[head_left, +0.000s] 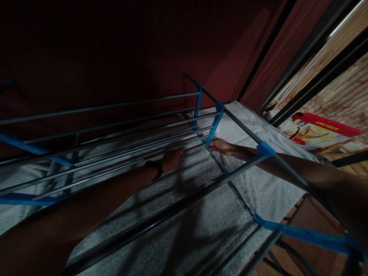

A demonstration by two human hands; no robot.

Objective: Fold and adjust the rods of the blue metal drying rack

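A rack frame of thin grey metal tubes (161, 221) and blue plastic connectors (266, 149) lies across a pale grey cloth. My left hand (172, 159), with a dark band on its wrist, is closed round a metal tube (194, 147) near the tube's right end; the fingertips are partly hidden in shadow. At that end, my right hand (220, 146) grips the lower part of a blue connector bracket (214, 124), where several parallel tubes meet it. A second blue bracket (197, 107) stands just behind, carrying further tubes.
The grey cloth (238, 191) covers the surface under the frame. A dark red wall (161, 46) rises behind. To the right are dark bars and a red and yellow printed package (322, 130). More blue connectors (310, 234) sit at the lower right, above a brown floor.
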